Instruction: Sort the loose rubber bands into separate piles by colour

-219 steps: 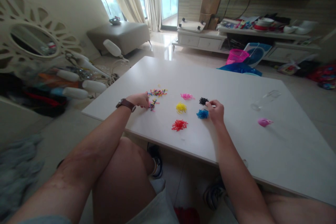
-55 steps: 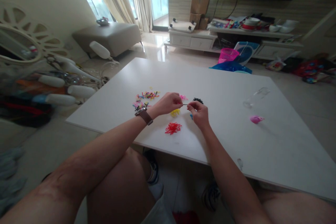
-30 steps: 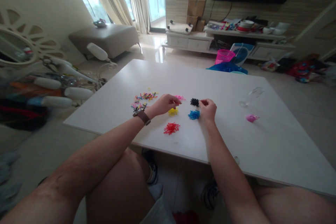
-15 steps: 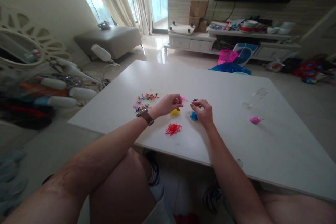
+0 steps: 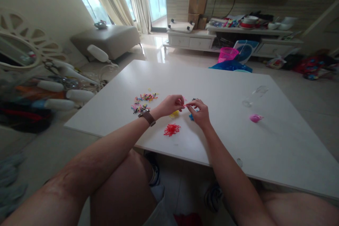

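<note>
Starting at the left on the white, smooth tabletop, you have a loose cluster of thin, mixed-colour bands, with a second multicoloured cluster just nearer to you. Next comes your wristwatch with its brown strap, and then your left hand, reaching in over the middle, fingers pinched on one end of a small, thin, reddish-pink band. Below that hand sits the heap of bright red bands, well apart from your fingers; the yellow heap pokes out just under the hand, and a bit of the pink heap shows behind. The reddish-pink band bridges the gap between your hands, and your right hand has its fingertips closed on the other end. Your right hand partly covers the blue heap and the black heap. Farther right, a clear, see-through object lies near a glossy pink, rounded piece.
</note>
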The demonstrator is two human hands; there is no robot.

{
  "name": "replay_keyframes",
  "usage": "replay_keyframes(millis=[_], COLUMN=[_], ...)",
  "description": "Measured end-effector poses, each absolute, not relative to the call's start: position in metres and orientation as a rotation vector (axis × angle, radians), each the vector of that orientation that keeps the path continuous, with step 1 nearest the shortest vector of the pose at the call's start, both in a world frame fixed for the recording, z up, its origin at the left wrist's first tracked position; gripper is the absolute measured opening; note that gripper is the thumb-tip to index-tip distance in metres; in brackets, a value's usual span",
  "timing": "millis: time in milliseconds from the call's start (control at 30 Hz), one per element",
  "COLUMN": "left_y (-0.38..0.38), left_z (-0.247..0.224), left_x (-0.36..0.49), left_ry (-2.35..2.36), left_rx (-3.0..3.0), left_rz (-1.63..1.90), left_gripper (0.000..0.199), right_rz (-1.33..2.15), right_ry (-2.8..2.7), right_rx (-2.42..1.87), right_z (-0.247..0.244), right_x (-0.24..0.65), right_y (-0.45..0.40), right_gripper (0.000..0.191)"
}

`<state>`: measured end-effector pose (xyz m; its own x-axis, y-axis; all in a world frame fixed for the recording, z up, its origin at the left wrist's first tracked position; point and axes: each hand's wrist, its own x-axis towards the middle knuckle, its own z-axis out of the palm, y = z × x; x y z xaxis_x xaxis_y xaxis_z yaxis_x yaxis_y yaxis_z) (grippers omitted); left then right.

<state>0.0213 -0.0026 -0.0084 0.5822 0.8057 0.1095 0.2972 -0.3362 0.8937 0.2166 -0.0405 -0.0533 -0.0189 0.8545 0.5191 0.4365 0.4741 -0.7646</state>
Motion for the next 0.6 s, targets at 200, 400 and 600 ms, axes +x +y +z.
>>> replay_keyframes(millis=[200, 400, 600], left_y=[0.020, 0.033, 0.040], left_z=[-0.015, -0.023, -0.033], left_x=[0.011, 0.004, 0.008], left_ry=[1.217, 1.474, 1.482], left_rx=[1.955, 1.927, 2.066], left_rz=[0.807, 0.780, 0.670], left_gripper=[0.004, 0.009, 0.022], right_rz=[0.457, 0.461, 0.466], right_ry=[-1.455, -1.379, -1.360], right_rx=[-1.210, -1.223, -1.256], right_z=[-0.056, -0.062, -0.065], right_x=[0.220, 0.223, 0.223], right_y=[-0.037, -0.035, -0.033], right_gripper=[0.017, 0.020, 0.020])
